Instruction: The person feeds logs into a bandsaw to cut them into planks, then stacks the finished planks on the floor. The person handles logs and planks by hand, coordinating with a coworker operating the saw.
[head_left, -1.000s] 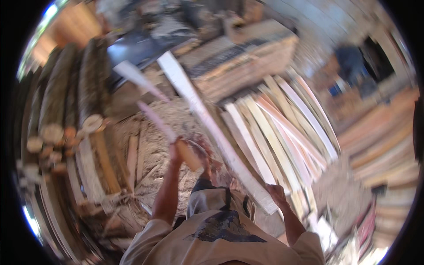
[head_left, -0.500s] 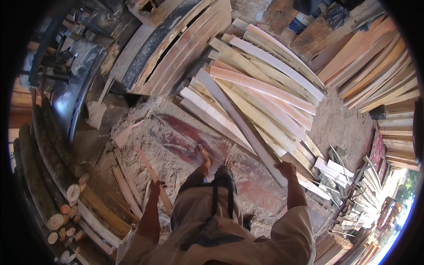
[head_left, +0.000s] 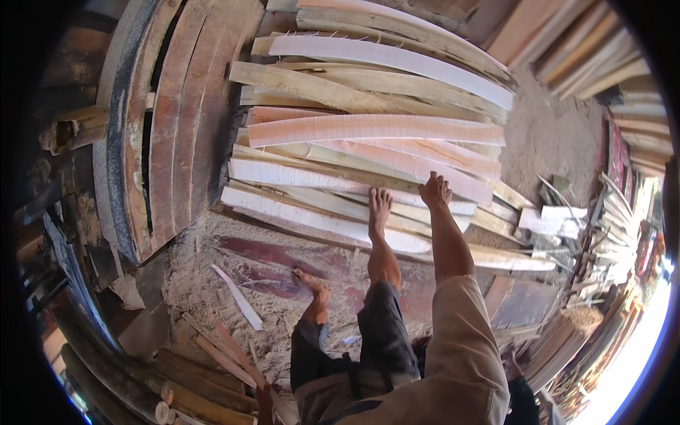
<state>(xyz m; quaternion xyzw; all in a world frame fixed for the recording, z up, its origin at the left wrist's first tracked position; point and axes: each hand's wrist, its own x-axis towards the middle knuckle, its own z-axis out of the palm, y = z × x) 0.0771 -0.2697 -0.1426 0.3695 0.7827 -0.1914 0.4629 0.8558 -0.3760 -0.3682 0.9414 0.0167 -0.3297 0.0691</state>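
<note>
My right hand (head_left: 436, 190) reaches over the pile of pale and pink sawn boards (head_left: 375, 127), its curled fingers on a long board with a brown edge. My bare right foot (head_left: 380, 212) rests on the same pile, just left of that hand, while my left foot (head_left: 309, 289) is on the sawdust-covered floor. At the bottom, mostly cut off, my left hand (head_left: 263, 393) is closed around a narrow pink strip (head_left: 237, 354). A short white strip (head_left: 237, 297) lies in the sawdust near my left foot.
A wooden block of planks (head_left: 185, 120) borders the pile on the left. Logs (head_left: 117, 375) lie at lower left, more board stacks (head_left: 559, 35) at upper right, and offcuts (head_left: 556, 223) at right. Part of a dark-clothed person (head_left: 523, 397) shows at lower right.
My view has swung round. The long board in my right hand has come down onto the pile, and my right foot has stepped up onto the boards. My left hand has dropped lower.
</note>
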